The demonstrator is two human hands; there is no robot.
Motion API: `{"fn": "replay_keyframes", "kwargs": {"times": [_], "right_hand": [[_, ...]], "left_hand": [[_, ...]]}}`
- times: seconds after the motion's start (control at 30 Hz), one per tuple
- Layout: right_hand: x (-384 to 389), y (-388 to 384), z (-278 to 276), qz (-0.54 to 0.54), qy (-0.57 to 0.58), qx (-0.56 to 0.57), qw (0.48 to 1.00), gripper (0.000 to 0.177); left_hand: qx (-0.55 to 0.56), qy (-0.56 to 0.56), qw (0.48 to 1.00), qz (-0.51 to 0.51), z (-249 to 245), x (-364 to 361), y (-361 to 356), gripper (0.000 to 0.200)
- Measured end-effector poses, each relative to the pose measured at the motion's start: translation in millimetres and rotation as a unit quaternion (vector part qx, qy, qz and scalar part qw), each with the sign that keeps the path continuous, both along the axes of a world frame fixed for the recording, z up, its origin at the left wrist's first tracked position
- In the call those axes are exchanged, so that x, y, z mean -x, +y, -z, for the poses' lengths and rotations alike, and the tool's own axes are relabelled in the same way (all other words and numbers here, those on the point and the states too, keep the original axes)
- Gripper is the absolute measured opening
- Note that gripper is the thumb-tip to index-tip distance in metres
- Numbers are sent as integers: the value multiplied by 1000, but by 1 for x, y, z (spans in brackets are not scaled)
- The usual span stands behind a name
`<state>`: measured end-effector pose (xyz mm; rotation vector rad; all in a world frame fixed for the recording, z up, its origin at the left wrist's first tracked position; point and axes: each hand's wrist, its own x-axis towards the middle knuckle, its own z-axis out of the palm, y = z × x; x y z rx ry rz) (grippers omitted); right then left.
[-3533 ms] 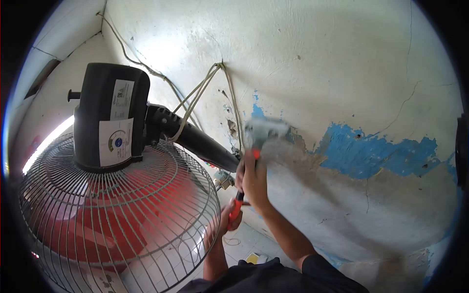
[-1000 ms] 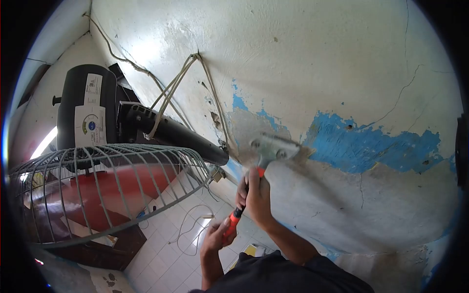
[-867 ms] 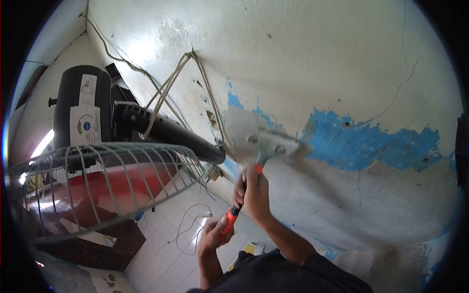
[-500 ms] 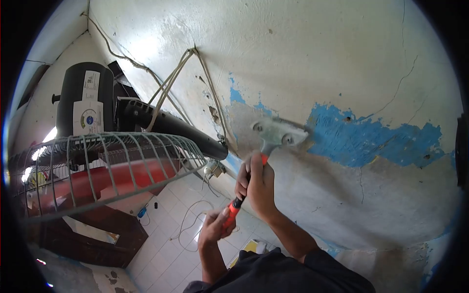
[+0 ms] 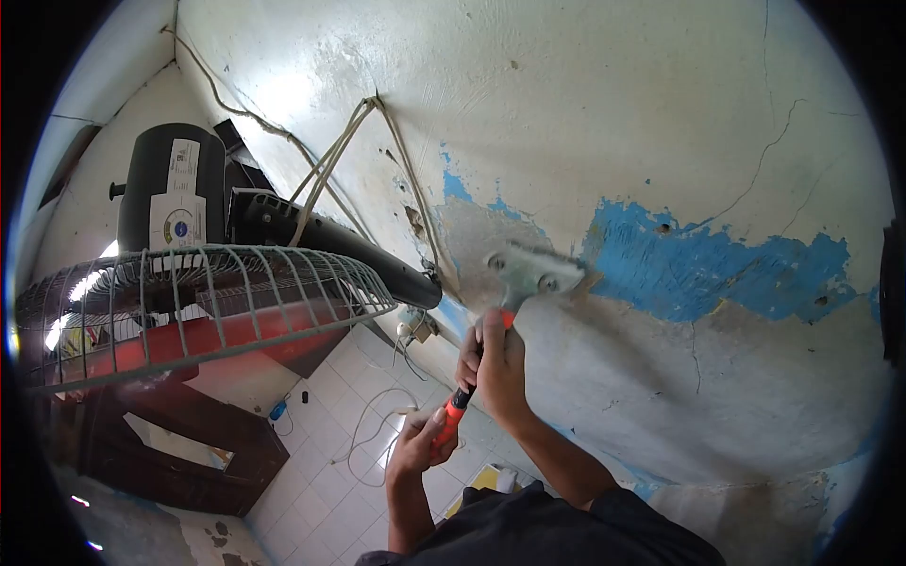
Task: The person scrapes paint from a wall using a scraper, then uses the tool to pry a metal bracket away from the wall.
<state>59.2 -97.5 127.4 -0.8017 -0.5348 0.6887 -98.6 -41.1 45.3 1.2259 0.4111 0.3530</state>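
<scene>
A scraper (image 5: pixel 535 272) with a wide, dusty metal head lies against the wall (image 5: pixel 661 377), at the left edge of a patch of blue paint (image 5: pixel 698 259). My right hand (image 5: pixel 497 363) is wrapped round its red and black handle just below the head. Lower down, my left hand (image 5: pixel 425 441) grips the red end of the same handle. Grey bare plaster shows around the scraper head, with cream paint above it. The blade's edge is partly blurred.
A wall fan (image 5: pixel 198 330) with a wire cage and red blades is close at the left, on a black arm (image 5: pixel 340 245). Cords (image 5: pixel 326 160) hang from the wall. A socket with plugs (image 5: pixel 411 328) sits below. A cable lies on the tiled floor (image 5: pixel 321 453).
The scraper head has shifted slightly left and down on the wall, and both hands still hold the handle. The view has moved a little.
</scene>
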Motion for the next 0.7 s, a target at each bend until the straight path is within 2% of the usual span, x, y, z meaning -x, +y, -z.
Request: {"fn": "replay_keyframes", "kwargs": {"times": [0.1, 0.13, 0.23, 0.33, 0.37, 0.5, 0.57, 0.63, 0.7], "right_hand": [[-2, 1, 3, -7, -15, -7, 1000, 40], [-7, 1, -14, -11, -27, -24, 999, 41], [-6, 9, -20, -16, -25, -50, 998, 41], [2, 5, 9, -12, -13, -14, 1000, 40], [-1, 6, 16, -9, -12, -10, 1000, 40], [-5, 5, -27, -4, -24, -25, 999, 41], [-5, 12, -23, 2, -28, -24, 999, 42], [-2, 4, -17, 4, -16, -4, 1000, 43], [-1, 5, -7, -7, -15, -4, 1000, 42]], "left_hand": [[-16, 18, 999, -38, 1, -4, 2, 45], [-30, 3, 999, -40, -13, -10, 3, 44], [-55, -11, 998, -39, -17, -5, 16, 47], [-10, 28, 999, -21, -3, 3, 3, 48], [-25, 21, 999, -27, -1, 1, 5, 48], [-25, 4, 999, -29, -15, -3, 12, 44], [-55, -6, 998, -37, -18, -2, 15, 42], [-9, 6, 999, -32, -17, 0, 0, 42], [-12, 12, 999, -30, -7, -3, 4, 43]]}}
